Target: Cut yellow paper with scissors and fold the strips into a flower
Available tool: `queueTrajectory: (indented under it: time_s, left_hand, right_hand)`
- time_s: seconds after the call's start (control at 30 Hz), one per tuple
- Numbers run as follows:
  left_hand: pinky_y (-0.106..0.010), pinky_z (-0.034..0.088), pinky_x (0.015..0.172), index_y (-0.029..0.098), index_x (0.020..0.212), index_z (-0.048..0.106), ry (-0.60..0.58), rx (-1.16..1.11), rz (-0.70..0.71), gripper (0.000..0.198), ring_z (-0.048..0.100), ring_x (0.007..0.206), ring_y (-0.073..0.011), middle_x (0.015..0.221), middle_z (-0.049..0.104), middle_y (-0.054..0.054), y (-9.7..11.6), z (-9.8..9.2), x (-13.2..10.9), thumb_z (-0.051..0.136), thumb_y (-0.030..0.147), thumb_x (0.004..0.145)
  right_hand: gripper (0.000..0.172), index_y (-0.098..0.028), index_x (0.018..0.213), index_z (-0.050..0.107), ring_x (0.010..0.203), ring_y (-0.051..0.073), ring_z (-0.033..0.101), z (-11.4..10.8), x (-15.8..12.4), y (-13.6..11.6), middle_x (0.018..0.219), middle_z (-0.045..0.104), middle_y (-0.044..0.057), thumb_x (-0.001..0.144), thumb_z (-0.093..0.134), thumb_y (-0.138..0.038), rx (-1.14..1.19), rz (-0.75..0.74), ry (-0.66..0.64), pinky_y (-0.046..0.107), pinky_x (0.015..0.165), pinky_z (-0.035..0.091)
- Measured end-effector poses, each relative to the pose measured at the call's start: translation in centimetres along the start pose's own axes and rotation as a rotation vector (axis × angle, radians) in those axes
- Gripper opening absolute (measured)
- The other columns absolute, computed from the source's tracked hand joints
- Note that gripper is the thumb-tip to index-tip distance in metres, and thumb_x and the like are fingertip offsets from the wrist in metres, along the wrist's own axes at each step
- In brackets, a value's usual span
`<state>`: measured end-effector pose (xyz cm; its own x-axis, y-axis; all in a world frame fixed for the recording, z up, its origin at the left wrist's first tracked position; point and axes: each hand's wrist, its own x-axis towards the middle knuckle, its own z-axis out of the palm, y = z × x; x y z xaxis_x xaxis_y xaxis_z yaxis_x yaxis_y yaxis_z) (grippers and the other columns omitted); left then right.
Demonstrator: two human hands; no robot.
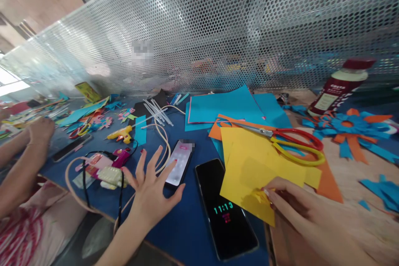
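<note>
My left hand [151, 193] is raised with its fingers spread, holding nothing. Its fingertips are nearest a phone with a lit screen [180, 162]; whether they touch it I cannot tell. In a pinch, my right hand [299, 212] grips a small crumpled piece of yellow paper [259, 194] above the yellow paper sheets [246, 162]. Scissors with red and yellow handles [296, 141] lie across those sheets, blades pointing left. Between my hands a black phone [218, 199] displays 11:13. Orange paper [332, 183] sticks out from beneath the yellow.
Blue paper sheets [218, 106] lie behind. On the right are a blue and orange paper flower [347, 124] and a Costa bottle [341, 85]. A yellow glue gun [121, 134], white glue sticks [157, 112] and cables spread leftward. Another person's hands [42, 131] are far left.
</note>
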<state>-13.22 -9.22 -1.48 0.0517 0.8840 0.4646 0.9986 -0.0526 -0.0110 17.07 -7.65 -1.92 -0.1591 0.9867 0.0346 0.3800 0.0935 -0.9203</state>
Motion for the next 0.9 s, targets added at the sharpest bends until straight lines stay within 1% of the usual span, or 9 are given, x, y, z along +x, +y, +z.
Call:
queueTrajectory:
  time_s: [0.07, 0.13, 0.27, 0.37, 0.47, 0.53, 0.7, 0.83, 0.9]
  left_hand:
    - [-0.061, -0.006, 0.105, 0.034, 0.101, 0.068, 0.070, -0.023, 0.018, 0.037, 0.014, 0.134, -0.0395, 0.140, 0.037, -0.003, -0.3, -0.1, -0.6, 0.065, 0.048, 0.067]
    - [-0.061, -0.007, 0.105, 0.036, 0.094, 0.070, 0.102, -0.041, 0.035, 0.032, 0.017, 0.134, -0.0391, 0.135, 0.044, -0.002, -0.5, -0.2, -1.2, 0.067, 0.049, 0.065]
    - [-0.064, -0.012, 0.102, 0.035, 0.086, 0.072, 0.080, -0.024, 0.062, 0.024, 0.019, 0.133, -0.0395, 0.131, 0.049, -0.002, -0.4, -0.2, -1.9, 0.067, 0.047, 0.066]
    - [-0.062, -0.013, 0.102, 0.033, 0.091, 0.070, 0.076, -0.010, 0.071, 0.025, 0.019, 0.133, -0.0385, 0.134, 0.047, -0.003, -0.5, -0.2, -1.6, 0.065, 0.042, 0.068]
    - [-0.062, -0.015, 0.102, 0.030, 0.104, 0.066, 0.074, 0.008, 0.067, 0.035, 0.018, 0.133, -0.0384, 0.137, 0.043, -0.005, -0.6, -0.4, -0.7, 0.062, 0.040, 0.070]
    - [-0.063, -0.015, 0.101, 0.029, 0.109, 0.063, 0.045, 0.018, 0.068, 0.039, 0.016, 0.134, -0.0390, 0.141, 0.039, -0.005, -0.5, -0.6, -0.1, 0.060, 0.038, 0.071]
    - [-0.066, -0.013, 0.100, 0.028, 0.110, 0.063, -0.047, 0.017, 0.077, 0.038, 0.012, 0.135, -0.0395, 0.144, 0.034, -0.004, 0.1, -0.7, 1.0, 0.058, 0.037, 0.073]
    - [-0.065, -0.015, 0.100, 0.027, 0.115, 0.060, -0.059, 0.019, 0.066, 0.044, 0.010, 0.135, -0.0399, 0.145, 0.031, -0.005, 0.3, -0.3, 1.3, 0.058, 0.041, 0.074]
    - [-0.063, -0.016, 0.100, 0.027, 0.114, 0.061, -0.089, 0.016, 0.055, 0.043, 0.009, 0.136, -0.0392, 0.146, 0.031, -0.004, 0.4, -0.1, 1.4, 0.057, 0.043, 0.074]
  right_hand:
    - [0.025, -0.021, 0.074, 0.058, 0.073, 0.019, 0.061, 0.1, 0.0, 0.1, 0.077, 0.065, 0.004, 0.079, 0.050, -0.044, 0.019, 0.012, -0.023, 0.026, 0.064, 0.050]
    - [0.024, -0.021, 0.075, 0.059, 0.075, 0.018, 0.061, 0.2, -0.1, 0.3, 0.079, 0.066, 0.004, 0.079, 0.051, -0.044, 0.030, 0.030, -0.017, 0.026, 0.066, 0.049]
    - [0.023, -0.022, 0.076, 0.059, 0.076, 0.017, 0.061, 0.4, -0.2, 0.3, 0.079, 0.065, 0.003, 0.079, 0.052, -0.044, 0.055, 0.040, 0.000, 0.024, 0.068, 0.049]
    - [0.024, -0.022, 0.075, 0.059, 0.074, 0.017, 0.061, 0.5, -0.3, -0.1, 0.077, 0.065, 0.002, 0.080, 0.051, -0.044, 0.050, 0.030, -0.002, 0.024, 0.064, 0.048]
    - [0.019, -0.023, 0.076, 0.058, 0.074, 0.015, 0.060, 0.6, -0.4, -0.3, 0.077, 0.064, 0.000, 0.082, 0.051, -0.040, 0.005, 0.030, 0.040, 0.022, 0.066, 0.047]
    - [0.019, -0.023, 0.075, 0.058, 0.074, 0.015, 0.060, 0.5, -0.4, -0.4, 0.077, 0.063, 0.000, 0.082, 0.051, -0.039, -0.016, 0.016, 0.043, 0.021, 0.067, 0.047]
    - [0.027, -0.022, 0.074, 0.057, 0.072, 0.017, 0.059, 0.2, -0.1, 0.2, 0.075, 0.063, 0.002, 0.084, 0.046, -0.044, -0.001, 0.001, -0.030, 0.025, 0.065, 0.049]
    - [0.030, -0.022, 0.073, 0.057, 0.069, 0.017, 0.058, 0.2, 0.2, 0.6, 0.072, 0.063, 0.002, 0.082, 0.046, -0.049, 0.004, -0.013, -0.021, 0.027, 0.061, 0.049]
    - [0.032, -0.022, 0.072, 0.057, 0.068, 0.017, 0.058, 0.3, 0.1, 0.4, 0.070, 0.062, 0.002, 0.082, 0.045, -0.050, 0.006, -0.011, -0.012, 0.027, 0.060, 0.049]
